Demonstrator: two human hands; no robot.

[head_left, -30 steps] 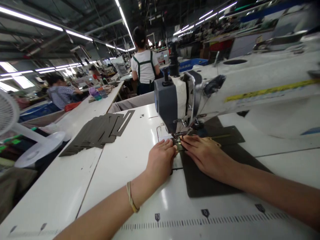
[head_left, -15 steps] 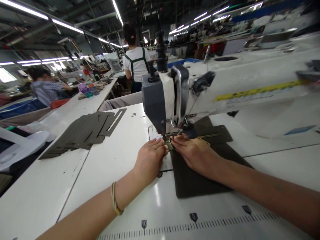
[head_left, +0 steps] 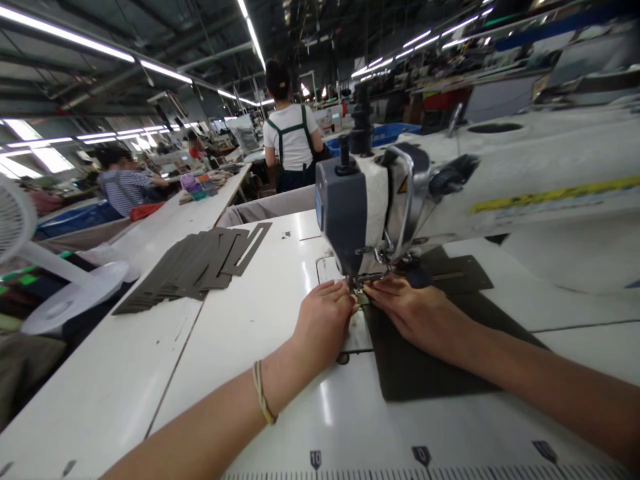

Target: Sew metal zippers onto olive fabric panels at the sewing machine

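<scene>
At the sewing machine, my left hand is closed, its fingers drawn together just left of the presser foot. What lies under its fingertips is hidden. My right hand rests on a dark grey-brown fabric panel, fingers pressed together on its edge close to the needle area. The panel lies flat on the table and runs back under the machine arm. A narrow zipper-like strip shows on its far part. A small greenish piece sits between the hands, too small to name.
A fanned stack of dark cut pieces lies to the left on the white table. Beyond the table's left edge stands a white fan. Ruler marks run along the front edge. Two people are farther back.
The whole view has shifted, so the machine, hands and panel appear farther right and slightly lower. The fan now shows more fully. Both hands keep nearly the same place at the presser foot.
</scene>
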